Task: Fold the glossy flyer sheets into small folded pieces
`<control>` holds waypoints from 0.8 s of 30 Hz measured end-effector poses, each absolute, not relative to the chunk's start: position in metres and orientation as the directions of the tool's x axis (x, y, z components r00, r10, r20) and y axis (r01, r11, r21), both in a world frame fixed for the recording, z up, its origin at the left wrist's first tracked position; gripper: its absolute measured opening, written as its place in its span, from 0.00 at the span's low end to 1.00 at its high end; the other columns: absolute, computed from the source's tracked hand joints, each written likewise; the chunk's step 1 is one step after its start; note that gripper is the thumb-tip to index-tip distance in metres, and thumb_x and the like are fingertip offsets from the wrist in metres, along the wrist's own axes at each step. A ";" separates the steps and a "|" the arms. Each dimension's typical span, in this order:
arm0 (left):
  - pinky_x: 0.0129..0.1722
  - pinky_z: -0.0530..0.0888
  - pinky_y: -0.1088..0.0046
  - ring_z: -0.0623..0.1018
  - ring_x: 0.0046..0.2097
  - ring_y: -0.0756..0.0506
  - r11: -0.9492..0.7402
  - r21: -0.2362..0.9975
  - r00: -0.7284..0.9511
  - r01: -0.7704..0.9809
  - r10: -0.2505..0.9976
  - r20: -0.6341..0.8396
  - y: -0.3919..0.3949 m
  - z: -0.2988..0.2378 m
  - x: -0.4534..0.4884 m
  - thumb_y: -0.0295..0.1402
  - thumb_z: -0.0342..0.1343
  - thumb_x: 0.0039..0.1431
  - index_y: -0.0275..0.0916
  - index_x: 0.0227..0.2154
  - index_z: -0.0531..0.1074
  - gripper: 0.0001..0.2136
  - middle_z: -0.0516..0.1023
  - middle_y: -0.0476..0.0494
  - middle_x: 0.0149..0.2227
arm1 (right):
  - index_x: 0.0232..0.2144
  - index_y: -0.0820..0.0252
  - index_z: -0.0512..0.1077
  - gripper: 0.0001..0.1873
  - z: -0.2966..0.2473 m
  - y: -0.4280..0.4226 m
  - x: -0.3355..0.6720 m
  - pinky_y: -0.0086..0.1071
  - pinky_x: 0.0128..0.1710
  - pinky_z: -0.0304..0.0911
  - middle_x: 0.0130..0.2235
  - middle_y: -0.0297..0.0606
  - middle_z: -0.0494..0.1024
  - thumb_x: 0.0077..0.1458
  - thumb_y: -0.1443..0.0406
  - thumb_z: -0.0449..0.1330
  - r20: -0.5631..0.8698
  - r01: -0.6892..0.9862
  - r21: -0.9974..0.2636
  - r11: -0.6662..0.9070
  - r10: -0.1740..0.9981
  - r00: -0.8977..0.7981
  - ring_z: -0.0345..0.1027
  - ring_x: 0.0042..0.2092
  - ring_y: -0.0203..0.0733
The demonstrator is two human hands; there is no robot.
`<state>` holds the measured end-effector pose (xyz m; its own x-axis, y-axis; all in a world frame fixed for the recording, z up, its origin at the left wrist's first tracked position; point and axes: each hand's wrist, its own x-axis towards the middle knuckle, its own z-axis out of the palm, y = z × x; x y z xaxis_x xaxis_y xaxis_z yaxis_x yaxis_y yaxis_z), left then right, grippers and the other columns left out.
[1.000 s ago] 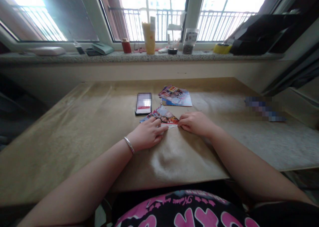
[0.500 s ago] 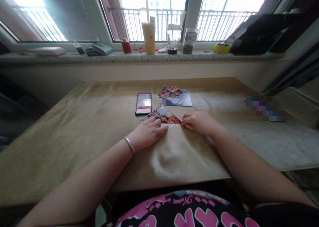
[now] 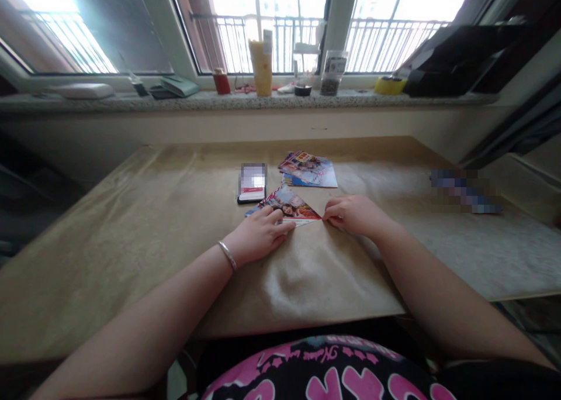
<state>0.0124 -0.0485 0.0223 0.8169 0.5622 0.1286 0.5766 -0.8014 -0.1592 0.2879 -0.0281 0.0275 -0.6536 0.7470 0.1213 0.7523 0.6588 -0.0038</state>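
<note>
A sheet of printed, colourful paper (image 3: 294, 206), folded to a triangle, lies on the table in front of me. My left hand (image 3: 258, 233), with a silver bangle at the wrist, rests flat on its left part, fingers stretched along the lower edge. The fingers of my right hand (image 3: 350, 214) are pinched at the paper's pointed right corner. A white strip shows below the printed side along the bottom edge. Just behind the triangle lies a small stack of similar printed sheets (image 3: 318, 175). The left end of the folded paper is partly hidden by my left hand.
A phone (image 3: 253, 196) with a lit screen lies left of the stack. Far right on the tan-covered table (image 3: 131, 236) is a blurred-out object (image 3: 464, 192). Along the window sill stand a yellow cup (image 3: 262, 66), a red jar (image 3: 221, 83), clear containers and yellow tape (image 3: 390, 85).
My right hand has shifted slightly to the right, and its fingertips now sit at the very tip of the paper's corner. The left hand stays in place.
</note>
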 end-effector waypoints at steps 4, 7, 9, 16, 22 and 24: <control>0.47 0.65 0.65 0.65 0.46 0.42 -0.806 -0.154 0.820 0.571 0.557 0.130 -0.049 0.023 0.013 0.36 0.44 0.65 0.43 0.53 0.66 0.15 0.68 0.40 0.43 | 0.31 0.52 0.78 0.12 0.029 -0.030 0.290 0.29 0.32 0.56 0.37 0.33 0.80 0.53 0.68 0.55 0.134 0.750 -0.018 0.661 0.745 -0.653 0.71 0.36 0.38; 0.47 0.65 0.65 0.66 0.45 0.42 -0.807 -0.151 0.821 0.571 0.556 0.128 -0.049 0.023 0.013 0.36 0.44 0.65 0.43 0.52 0.66 0.15 0.68 0.40 0.43 | 0.32 0.55 0.78 0.11 0.030 -0.034 0.286 0.30 0.35 0.58 0.39 0.36 0.79 0.54 0.68 0.55 0.203 0.749 -0.015 0.662 0.735 -0.646 0.70 0.39 0.40; 0.47 0.66 0.65 0.66 0.45 0.42 -0.807 -0.149 0.820 0.572 0.558 0.127 -0.049 0.023 0.013 0.36 0.44 0.65 0.44 0.52 0.67 0.15 0.68 0.40 0.43 | 0.34 0.57 0.78 0.11 0.029 -0.037 0.280 0.32 0.38 0.60 0.38 0.38 0.79 0.56 0.68 0.54 0.274 0.744 -0.026 0.668 0.720 -0.637 0.68 0.41 0.42; 0.48 0.66 0.63 0.66 0.46 0.42 -0.802 -0.139 0.813 0.581 0.563 0.149 -0.047 0.021 0.012 0.36 0.46 0.64 0.46 0.51 0.68 0.15 0.68 0.41 0.43 | 0.37 0.57 0.78 0.11 0.014 -0.038 0.255 0.34 0.42 0.63 0.38 0.39 0.79 0.57 0.68 0.55 0.294 0.596 -0.093 0.798 0.594 -0.749 0.68 0.41 0.42; 0.48 0.66 0.63 0.67 0.45 0.42 -0.805 -0.112 0.806 0.583 0.556 0.202 -0.045 0.016 0.012 0.36 0.47 0.64 0.46 0.50 0.69 0.14 0.69 0.41 0.42 | 0.37 0.57 0.77 0.11 0.008 -0.036 0.250 0.34 0.39 0.64 0.37 0.39 0.78 0.57 0.68 0.54 0.329 0.597 -0.065 0.800 0.582 -0.744 0.68 0.39 0.42; 0.47 0.66 0.63 0.67 0.45 0.42 -0.808 -0.106 0.806 0.580 0.551 0.214 -0.045 0.017 0.012 0.36 0.47 0.64 0.45 0.49 0.70 0.13 0.69 0.41 0.43 | 0.35 0.59 0.77 0.12 0.008 -0.037 0.247 0.34 0.39 0.64 0.37 0.41 0.77 0.58 0.67 0.53 0.328 0.586 -0.027 0.810 0.560 -0.761 0.68 0.39 0.43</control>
